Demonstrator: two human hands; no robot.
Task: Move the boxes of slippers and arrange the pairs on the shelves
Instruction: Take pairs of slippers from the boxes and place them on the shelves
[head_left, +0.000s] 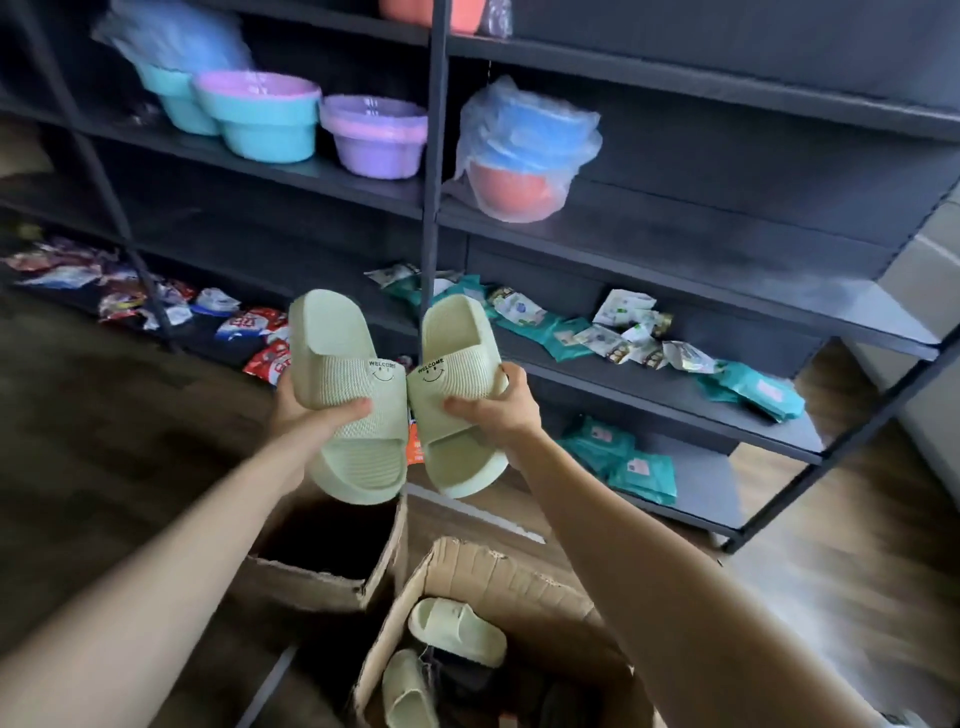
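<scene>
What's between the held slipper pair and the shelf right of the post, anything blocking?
Nothing visible blocks it. Left hand and right hand hold the green slippers in open air before the shelf. Only the bagged basins sit at its left end; the upright post is just left.

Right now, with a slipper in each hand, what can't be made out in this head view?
- Left box contents: head view, interior in dark shadow.
- Right box: cut off by the bottom edge and partly covered by the right forearm; slipper count unknown.
- Packets on the lower shelf: print too small and blurred.
- Left hand: most fingers hidden behind its slipper.
</scene>
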